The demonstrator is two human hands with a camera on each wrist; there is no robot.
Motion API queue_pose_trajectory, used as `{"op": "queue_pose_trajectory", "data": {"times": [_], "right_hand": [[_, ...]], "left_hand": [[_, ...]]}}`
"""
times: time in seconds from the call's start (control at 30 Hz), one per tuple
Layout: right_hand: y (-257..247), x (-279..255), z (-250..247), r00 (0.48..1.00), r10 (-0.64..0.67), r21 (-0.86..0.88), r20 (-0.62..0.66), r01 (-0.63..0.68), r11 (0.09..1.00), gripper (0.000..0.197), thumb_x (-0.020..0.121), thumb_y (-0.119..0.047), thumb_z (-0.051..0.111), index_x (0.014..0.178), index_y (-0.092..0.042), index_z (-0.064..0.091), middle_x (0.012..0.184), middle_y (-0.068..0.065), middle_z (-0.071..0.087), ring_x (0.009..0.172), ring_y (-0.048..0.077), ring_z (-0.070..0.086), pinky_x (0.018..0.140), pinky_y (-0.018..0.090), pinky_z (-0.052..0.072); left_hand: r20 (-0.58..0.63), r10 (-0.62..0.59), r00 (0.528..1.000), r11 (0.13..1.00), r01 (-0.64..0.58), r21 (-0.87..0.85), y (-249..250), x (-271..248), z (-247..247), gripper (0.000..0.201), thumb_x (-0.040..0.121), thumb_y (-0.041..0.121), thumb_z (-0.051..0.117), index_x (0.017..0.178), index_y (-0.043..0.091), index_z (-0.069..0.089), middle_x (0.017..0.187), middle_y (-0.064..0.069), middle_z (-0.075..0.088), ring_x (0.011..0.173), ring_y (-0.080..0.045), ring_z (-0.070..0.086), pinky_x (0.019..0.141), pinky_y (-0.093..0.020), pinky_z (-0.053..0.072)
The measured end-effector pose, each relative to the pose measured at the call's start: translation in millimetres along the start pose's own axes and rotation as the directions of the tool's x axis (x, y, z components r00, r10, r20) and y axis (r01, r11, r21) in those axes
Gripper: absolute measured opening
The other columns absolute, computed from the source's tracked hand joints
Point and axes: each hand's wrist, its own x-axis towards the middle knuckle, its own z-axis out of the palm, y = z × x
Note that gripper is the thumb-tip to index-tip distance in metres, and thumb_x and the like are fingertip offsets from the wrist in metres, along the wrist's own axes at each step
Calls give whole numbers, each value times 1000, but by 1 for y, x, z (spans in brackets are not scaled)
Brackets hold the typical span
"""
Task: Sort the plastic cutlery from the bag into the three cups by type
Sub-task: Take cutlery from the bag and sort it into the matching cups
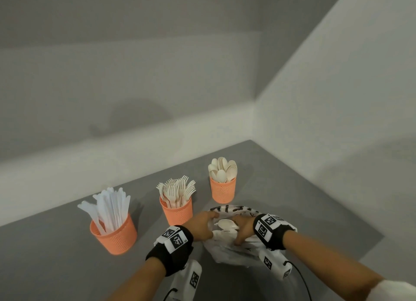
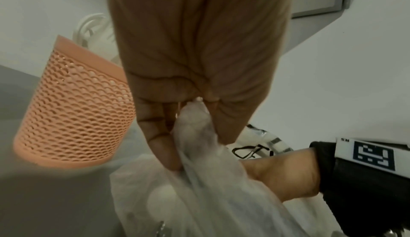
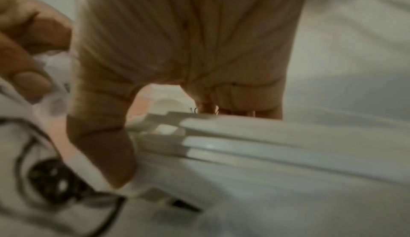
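Three orange mesh cups stand on the grey table: knives [image 1: 113, 233] at left, forks [image 1: 177, 213] in the middle, spoons [image 1: 222, 189] at right. In front of them lies a white plastic bag [image 1: 229, 253] with black print. My left hand [image 1: 209, 224] pinches the bag's left edge, and the bunched plastic [image 2: 199, 205] shows between thumb and fingers of that hand [image 2: 195, 146]. My right hand [image 1: 238, 233] is inside the bag's mouth, thumb and fingers curled round a bundle of pale cutlery handles [image 3: 244, 135]. A spoon bowl [image 1: 226, 224] shows between the hands.
The fork cup [image 2: 73, 111] stands close to the left of my left hand. White walls meet in a corner behind the cups. The grey tabletop [image 1: 56, 255] ends at an edge on the right, near the bag.
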Motion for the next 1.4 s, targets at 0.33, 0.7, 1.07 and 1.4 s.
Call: {"op": "queue_pose_trajectory", "data": {"times": [0.33, 0.7, 1.07, 1.4], "right_hand": [[1, -4, 2, 993, -89, 52, -73, 92, 994, 61, 78, -23, 69, 133, -16, 44, 124, 5, 54, 104, 18, 49, 92, 29, 40], [5, -10, 10, 965, -200, -181, -170, 169, 969, 72, 80, -25, 68, 143, -27, 33, 147, 3, 37, 136, 23, 34, 112, 34, 27], [7, -2, 6, 977, -96, -79, -190, 82, 993, 30, 69, -29, 70, 88, -11, 57, 91, 9, 62, 81, 20, 56, 76, 34, 50], [-6, -8, 9, 978, -140, -122, -157, 121, 985, 8, 80, -19, 60, 84, -14, 55, 85, 6, 56, 80, 21, 53, 72, 28, 44]], "left_hand": [[12, -28, 1000, 996, 29, -80, 4, 0, -9, 59, 85, 5, 53, 140, 15, 35, 144, -8, 39, 118, -24, 53, 67, -16, 48], [37, -71, 997, 977, 77, -199, -2, 2, -3, 57, 85, 1, 53, 138, 12, 35, 137, -12, 43, 75, -16, 58, 48, -14, 47], [49, -78, 996, 975, 86, -203, -1, 0, -5, 57, 85, 0, 53, 138, 13, 37, 137, -12, 43, 95, -25, 58, 59, -18, 49], [49, -74, 996, 977, 82, -198, -7, 2, -7, 58, 84, 1, 53, 138, 14, 37, 137, -11, 43, 89, -21, 57, 59, -19, 49]]}}
